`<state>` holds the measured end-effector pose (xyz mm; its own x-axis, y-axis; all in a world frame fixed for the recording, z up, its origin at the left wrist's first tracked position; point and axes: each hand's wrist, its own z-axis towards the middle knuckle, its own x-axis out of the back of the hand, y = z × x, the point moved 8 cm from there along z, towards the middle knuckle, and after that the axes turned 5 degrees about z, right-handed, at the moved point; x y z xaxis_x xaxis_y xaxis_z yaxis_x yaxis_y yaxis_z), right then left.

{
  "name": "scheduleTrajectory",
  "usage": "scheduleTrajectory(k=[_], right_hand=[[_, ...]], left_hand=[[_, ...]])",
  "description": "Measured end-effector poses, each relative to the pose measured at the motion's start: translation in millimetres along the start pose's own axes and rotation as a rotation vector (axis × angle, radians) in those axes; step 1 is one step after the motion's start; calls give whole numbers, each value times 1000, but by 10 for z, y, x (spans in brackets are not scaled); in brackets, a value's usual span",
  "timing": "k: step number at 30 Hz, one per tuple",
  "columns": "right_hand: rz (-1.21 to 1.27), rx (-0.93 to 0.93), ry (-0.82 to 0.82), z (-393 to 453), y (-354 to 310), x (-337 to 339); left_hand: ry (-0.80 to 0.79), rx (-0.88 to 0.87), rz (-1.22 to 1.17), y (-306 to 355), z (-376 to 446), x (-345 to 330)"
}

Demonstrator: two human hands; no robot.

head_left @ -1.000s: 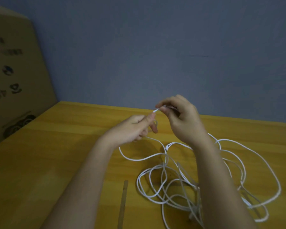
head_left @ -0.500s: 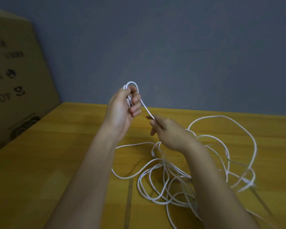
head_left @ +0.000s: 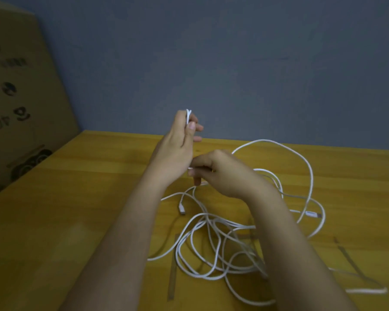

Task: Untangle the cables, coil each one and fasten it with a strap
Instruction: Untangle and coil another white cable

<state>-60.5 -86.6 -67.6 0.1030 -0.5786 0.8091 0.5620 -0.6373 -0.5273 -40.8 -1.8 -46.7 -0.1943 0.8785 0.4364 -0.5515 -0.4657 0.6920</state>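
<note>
A tangle of white cables [head_left: 213,245] lies on the wooden table [head_left: 76,198], with a big loop arching up at the right [head_left: 310,171]. My left hand [head_left: 177,149] is raised and grips a small folded loop of white cable [head_left: 188,115] between thumb and fingers. Just below and to its right, my right hand [head_left: 222,173] pinches the same cable, which runs down into the tangle. One plug end [head_left: 182,209] rests on the table left of the pile, another plug [head_left: 313,214] at the right.
A large cardboard box [head_left: 20,104] stands at the table's left edge. A grey wall rises behind the table. Thin dark strips [head_left: 172,265] lie on the wood by the pile, another strip [head_left: 350,261] at the right.
My left hand lifted with the cable end and now holds a folded loop upright. My right hand dropped below it, drawing cable toward the left hand's base. The big loop rose at the right.
</note>
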Motion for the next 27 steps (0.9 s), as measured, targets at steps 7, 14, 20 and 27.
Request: scheduleTrajectory(k=[7, 14, 20, 27], right_hand=[[-117, 90, 569, -145, 44, 556], [-240, -94, 661, -276, 362, 805], [87, -301, 331, -251, 529, 547], [368, -82, 982, -421, 432, 990]], left_hand=[[-140, 56, 165, 10, -45, -95], [-194, 77, 220, -48, -42, -44], [115, 162, 177, -150, 36, 249], [20, 111, 154, -113, 30, 106]])
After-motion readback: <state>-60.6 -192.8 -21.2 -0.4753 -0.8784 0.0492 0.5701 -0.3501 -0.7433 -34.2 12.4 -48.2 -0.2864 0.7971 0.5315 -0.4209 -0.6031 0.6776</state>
